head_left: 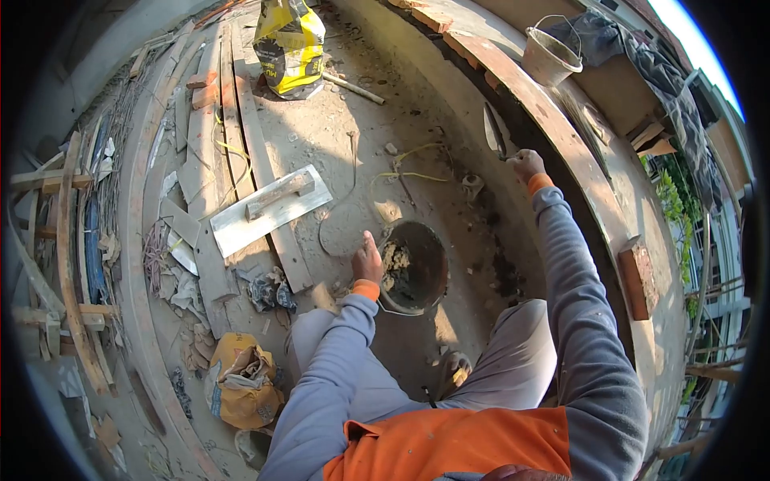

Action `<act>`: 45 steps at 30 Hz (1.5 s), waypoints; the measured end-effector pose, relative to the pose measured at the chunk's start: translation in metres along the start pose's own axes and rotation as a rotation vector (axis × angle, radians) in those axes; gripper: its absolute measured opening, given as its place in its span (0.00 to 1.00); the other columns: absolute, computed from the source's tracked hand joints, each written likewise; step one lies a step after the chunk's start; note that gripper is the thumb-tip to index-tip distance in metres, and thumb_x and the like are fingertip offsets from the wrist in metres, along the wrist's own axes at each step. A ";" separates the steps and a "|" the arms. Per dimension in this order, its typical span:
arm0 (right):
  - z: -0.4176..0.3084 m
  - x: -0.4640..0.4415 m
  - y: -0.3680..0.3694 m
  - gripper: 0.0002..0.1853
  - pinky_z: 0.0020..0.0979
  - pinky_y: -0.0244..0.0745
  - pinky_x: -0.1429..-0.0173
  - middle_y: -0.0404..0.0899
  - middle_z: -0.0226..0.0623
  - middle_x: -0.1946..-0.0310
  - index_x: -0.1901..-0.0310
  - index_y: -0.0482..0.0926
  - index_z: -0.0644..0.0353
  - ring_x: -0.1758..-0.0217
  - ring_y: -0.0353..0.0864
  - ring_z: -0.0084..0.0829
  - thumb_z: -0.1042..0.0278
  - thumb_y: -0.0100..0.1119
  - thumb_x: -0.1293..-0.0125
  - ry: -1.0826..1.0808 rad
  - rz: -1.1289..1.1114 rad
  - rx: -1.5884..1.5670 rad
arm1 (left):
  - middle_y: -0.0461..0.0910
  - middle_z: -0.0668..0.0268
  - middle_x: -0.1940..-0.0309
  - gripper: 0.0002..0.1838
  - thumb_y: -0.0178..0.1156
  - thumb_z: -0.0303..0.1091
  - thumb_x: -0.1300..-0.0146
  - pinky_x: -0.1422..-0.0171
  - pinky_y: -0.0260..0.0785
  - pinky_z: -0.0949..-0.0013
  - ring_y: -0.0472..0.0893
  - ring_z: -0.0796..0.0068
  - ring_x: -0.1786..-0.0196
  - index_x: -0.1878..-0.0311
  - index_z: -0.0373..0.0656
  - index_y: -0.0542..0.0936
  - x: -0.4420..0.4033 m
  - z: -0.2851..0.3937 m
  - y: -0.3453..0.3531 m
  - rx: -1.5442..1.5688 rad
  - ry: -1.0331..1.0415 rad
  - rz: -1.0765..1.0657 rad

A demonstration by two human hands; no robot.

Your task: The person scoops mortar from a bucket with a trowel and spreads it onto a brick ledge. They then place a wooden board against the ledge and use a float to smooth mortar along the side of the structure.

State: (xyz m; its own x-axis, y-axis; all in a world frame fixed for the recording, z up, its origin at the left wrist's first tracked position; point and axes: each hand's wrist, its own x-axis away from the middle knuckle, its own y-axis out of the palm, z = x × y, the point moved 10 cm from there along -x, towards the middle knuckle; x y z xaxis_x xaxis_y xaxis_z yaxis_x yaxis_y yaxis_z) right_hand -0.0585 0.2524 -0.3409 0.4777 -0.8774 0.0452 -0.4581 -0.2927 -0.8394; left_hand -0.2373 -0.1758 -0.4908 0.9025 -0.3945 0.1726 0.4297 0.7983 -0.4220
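My right hand (527, 165) is closed round the handle of a pointed trowel (492, 132), whose blade points away from me against the low wall. My left hand (367, 263) is beside the left rim of a dark bucket (433, 276), with a finger stretched out and nothing seen in it. Whether it touches the rim I cannot tell. Wet mortar (395, 263) lies in the bucket, which stands on the ground in front of my knees.
A flat float with a wooden handle (273, 207) lies across long planks (210, 152) on the left. Ahead stands a yellow and black bag (290, 56). An orange sack (245, 385) is near my left leg. On the brick ledge rest a pale bucket (550, 60) and a loose brick (638, 280).
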 end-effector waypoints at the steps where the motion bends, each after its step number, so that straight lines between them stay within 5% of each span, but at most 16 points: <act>1: 0.010 -0.007 0.004 0.13 0.33 0.75 0.64 0.80 0.44 0.75 0.69 0.79 0.64 0.72 0.82 0.37 0.61 0.59 0.49 0.002 0.054 0.041 | 0.76 0.37 0.67 0.39 0.32 0.60 0.33 0.54 0.64 0.48 0.73 0.35 0.58 0.68 0.28 0.79 0.001 0.003 -0.002 0.026 0.024 0.032; 5: 0.021 0.015 -0.016 0.14 0.36 0.74 0.58 0.80 0.47 0.68 0.65 0.79 0.62 0.62 0.81 0.43 0.59 0.59 0.46 -0.108 0.263 0.139 | 0.76 0.37 0.68 0.39 0.32 0.60 0.33 0.55 0.64 0.48 0.73 0.35 0.60 0.68 0.28 0.78 0.001 0.000 0.001 -0.022 -0.036 -0.044; 8: 0.016 0.054 -0.043 0.15 0.37 0.73 0.57 0.80 0.48 0.69 0.65 0.79 0.62 0.61 0.80 0.44 0.57 0.58 0.45 -0.043 0.248 0.001 | 0.76 0.37 0.70 0.39 0.33 0.60 0.33 0.56 0.63 0.47 0.73 0.34 0.61 0.68 0.27 0.78 0.001 -0.005 -0.001 -0.021 -0.076 0.021; 21: 0.024 0.143 -0.121 0.14 0.42 0.72 0.57 0.80 0.48 0.69 0.65 0.77 0.57 0.61 0.79 0.48 0.55 0.54 0.44 -0.064 0.328 0.350 | 0.76 0.36 0.65 0.40 0.33 0.60 0.33 0.51 0.64 0.48 0.74 0.36 0.56 0.66 0.26 0.79 -0.003 -0.018 0.001 0.015 -0.119 -0.055; 24: -0.001 0.164 -0.132 0.15 0.43 0.71 0.57 0.80 0.48 0.66 0.62 0.76 0.57 0.60 0.78 0.48 0.55 0.54 0.45 -0.034 0.279 0.500 | 0.76 0.36 0.69 0.38 0.34 0.59 0.32 0.55 0.64 0.50 0.74 0.36 0.60 0.64 0.27 0.78 -0.003 -0.014 -0.004 0.073 -0.036 0.025; 26: -0.022 0.171 -0.136 0.15 0.43 0.71 0.57 0.79 0.47 0.65 0.60 0.74 0.56 0.59 0.78 0.47 0.56 0.55 0.45 -0.058 0.264 0.563 | 0.76 0.37 0.61 0.39 0.33 0.60 0.33 0.48 0.65 0.49 0.74 0.37 0.54 0.59 0.28 0.79 -0.003 -0.014 -0.002 0.076 -0.045 0.004; 29: -0.082 0.175 -0.129 0.15 0.41 0.71 0.59 0.79 0.46 0.69 0.61 0.75 0.57 0.62 0.78 0.46 0.57 0.59 0.46 -0.256 0.227 0.500 | 0.76 0.37 0.61 0.37 0.33 0.59 0.33 0.49 0.65 0.49 0.74 0.37 0.54 0.58 0.30 0.79 -0.003 -0.009 0.000 0.051 -0.035 -0.016; 32: -0.141 0.159 -0.098 0.13 0.34 0.72 0.67 0.77 0.41 0.75 0.64 0.77 0.58 0.71 0.79 0.38 0.59 0.61 0.45 -0.575 0.047 0.225 | 0.77 0.38 0.61 0.37 0.33 0.59 0.33 0.49 0.65 0.49 0.74 0.37 0.54 0.59 0.32 0.80 -0.003 -0.009 0.002 -0.001 -0.066 -0.047; 34: -0.144 0.132 -0.050 0.12 0.28 0.70 0.73 0.75 0.36 0.80 0.66 0.78 0.60 0.78 0.76 0.28 0.59 0.61 0.42 -0.362 -0.479 -0.279 | 0.77 0.39 0.61 0.36 0.33 0.58 0.33 0.49 0.65 0.49 0.74 0.37 0.54 0.59 0.32 0.80 0.000 -0.006 -0.001 0.008 -0.064 -0.005; 37: -0.107 0.060 -0.014 0.13 0.25 0.66 0.78 0.72 0.29 0.81 0.65 0.77 0.61 0.82 0.71 0.20 0.58 0.57 0.38 -0.147 -0.543 -0.299 | 0.77 0.38 0.66 0.36 0.35 0.57 0.32 0.52 0.65 0.48 0.75 0.37 0.58 0.63 0.30 0.80 0.008 0.003 -0.007 0.006 -0.028 0.018; 38: -0.077 0.024 -0.024 0.14 0.27 0.67 0.79 0.72 0.30 0.83 0.67 0.77 0.61 0.84 0.71 0.22 0.57 0.57 0.38 -0.104 -0.201 -0.049 | 0.77 0.38 0.66 0.36 0.35 0.57 0.32 0.52 0.65 0.48 0.75 0.37 0.58 0.63 0.30 0.80 0.011 -0.002 -0.002 -0.006 -0.034 0.024; 40: -0.054 0.008 -0.033 0.15 0.29 0.68 0.78 0.74 0.34 0.83 0.69 0.78 0.62 0.82 0.74 0.24 0.55 0.59 0.39 -0.139 0.027 0.019 | 0.77 0.38 0.66 0.36 0.35 0.57 0.32 0.53 0.65 0.48 0.75 0.36 0.60 0.64 0.30 0.80 0.003 -0.010 -0.001 -0.003 -0.014 0.049; 45: -0.010 0.008 -0.010 0.16 0.31 0.71 0.75 0.77 0.38 0.81 0.68 0.79 0.63 0.80 0.78 0.28 0.55 0.61 0.42 -0.115 0.021 0.069 | 0.77 0.38 0.65 0.36 0.36 0.58 0.33 0.53 0.65 0.49 0.74 0.37 0.58 0.63 0.30 0.80 0.004 -0.004 0.009 0.041 0.000 -0.039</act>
State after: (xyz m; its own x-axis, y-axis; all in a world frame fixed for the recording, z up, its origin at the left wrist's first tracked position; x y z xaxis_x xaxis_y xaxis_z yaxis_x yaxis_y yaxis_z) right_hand -0.0572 0.2443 -0.3271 0.5534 -0.8323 -0.0318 -0.4178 -0.2443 -0.8751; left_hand -0.2299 -0.1723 -0.4977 0.8851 -0.4257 0.1883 0.4654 0.8005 -0.3777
